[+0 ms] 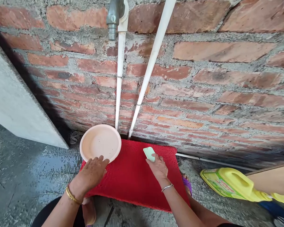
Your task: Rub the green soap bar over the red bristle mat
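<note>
My left hand (94,172) is at the near rim of a pale pink plastic basin (85,136), its fingers curled over the edge and the thumb below. The basin stands at the far left corner of a red mat (130,179), partly over the wet floor. Small dark specks show in it. In my right hand (159,166) is a pale green, flat-backed scrubbing brush (148,152) with a small hole near its far end. It is over the right half of the mat; its underside is hidden.
A brick wall (203,78) rises behind the mat, with white pipes (144,80) and a grey tap (112,20). A grey slab (21,94) leans at left. On the right a yellow detergent jug (229,183) lies on the concrete floor (191,170). My feet flank the mat.
</note>
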